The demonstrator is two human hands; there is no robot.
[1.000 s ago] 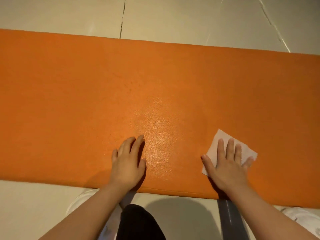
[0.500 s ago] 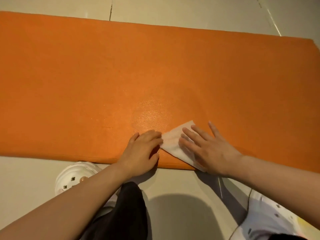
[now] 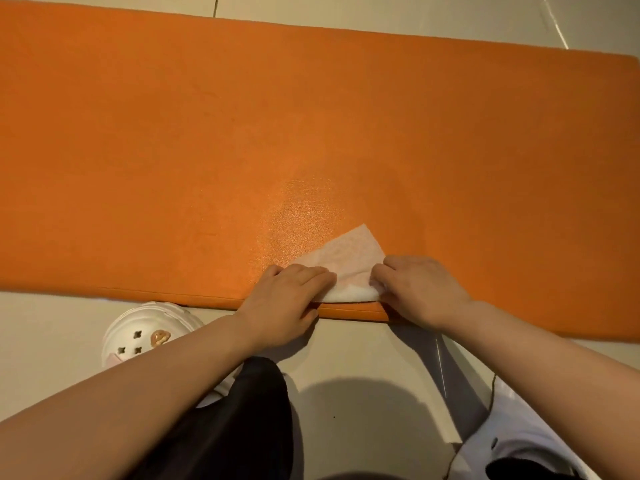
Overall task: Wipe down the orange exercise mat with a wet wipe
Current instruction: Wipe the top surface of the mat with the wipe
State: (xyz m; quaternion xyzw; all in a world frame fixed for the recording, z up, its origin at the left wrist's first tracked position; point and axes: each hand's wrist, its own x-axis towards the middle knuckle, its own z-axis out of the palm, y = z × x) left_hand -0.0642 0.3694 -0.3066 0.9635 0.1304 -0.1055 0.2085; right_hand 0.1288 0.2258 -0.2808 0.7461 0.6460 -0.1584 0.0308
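The orange exercise mat (image 3: 207,140) lies across the pale tiled floor and fills most of the view. A white wet wipe (image 3: 349,261) sits at the mat's near edge, partly folded, with one corner pointing away from me. My left hand (image 3: 287,299) pinches the wipe's left side with curled fingers. My right hand (image 3: 419,289) grips its right side, fingers curled over the fold. A shiny damp patch (image 3: 304,206) shows on the mat just beyond the wipe.
A white clog shoe (image 3: 145,330) with charms stands on the floor at the lower left, against the mat's near edge. A second white shoe (image 3: 526,431) is at the lower right. My dark trouser leg (image 3: 242,420) is below my hands.
My right hand slid the wipe left to the mat's near edge. Both hands then closed on it; fingers that lay flat now curl round its two sides, and the wipe is partly folded.
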